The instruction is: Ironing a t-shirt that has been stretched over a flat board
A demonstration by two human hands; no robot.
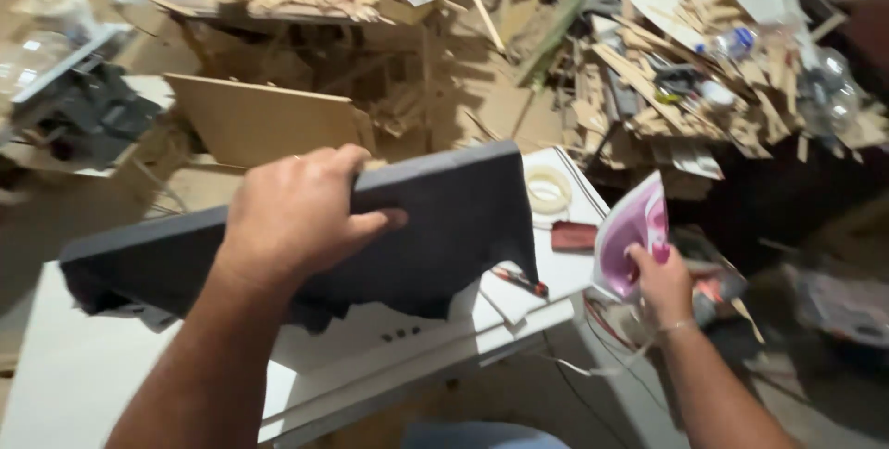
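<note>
My left hand (296, 213) grips the top edge of a long board wrapped in dark grey fabric (435, 218), held upright on its edge over a white table (65, 366). The fabric hangs loose and ragged along the board's lower edge. My right hand (659, 282) holds a pink and white clothes iron (634, 227) by its handle, off the table's right end, its soleplate turned toward the board. A thin cord runs down from the iron past my wrist.
On the white table lie a roll of clear tape (548, 190), a dark red block (574, 236) and a red-handled cutter (519, 280). Piles of wood offcuts (667, 88) and boards crowd the floor behind. A saw machine (83, 106) stands at left.
</note>
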